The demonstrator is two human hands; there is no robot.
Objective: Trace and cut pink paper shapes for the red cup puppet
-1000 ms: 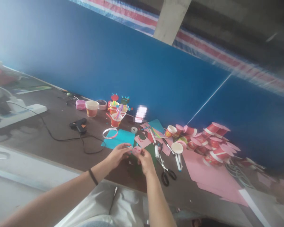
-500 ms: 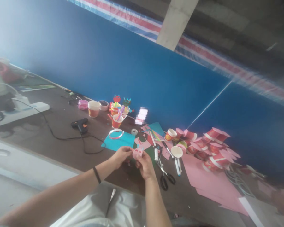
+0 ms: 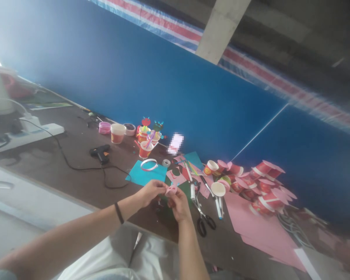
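Between my two hands, over the near edge of the table, is a small pink paper face (image 3: 171,189) with red patches and blue tips on top. My left hand (image 3: 153,192) pinches its left side with thumb and fingertips. On the right side, my right hand (image 3: 179,204) grips the same cutout, thumb in front. Under the hands lies dark green paper (image 3: 167,210). A blue sheet (image 3: 134,173) bearing a pink-and-white ring (image 3: 149,169) is just beyond my left hand. Black-handled scissors (image 3: 205,225) rest to the right of my right hand.
A black glue gun (image 3: 100,153) with its cord lies at left, near a white power strip (image 3: 46,132). Paper cups (image 3: 146,149) with straws and paper heads stand at the back. Pens, a white glue stick (image 3: 193,191), pink sheets (image 3: 251,225) and piled red cups (image 3: 265,184) occupy the right.
The pink paper face has tilted back and appears flatter, still held by both hands. The ring on the blue sheet shows slightly further right as the view shifts a little.
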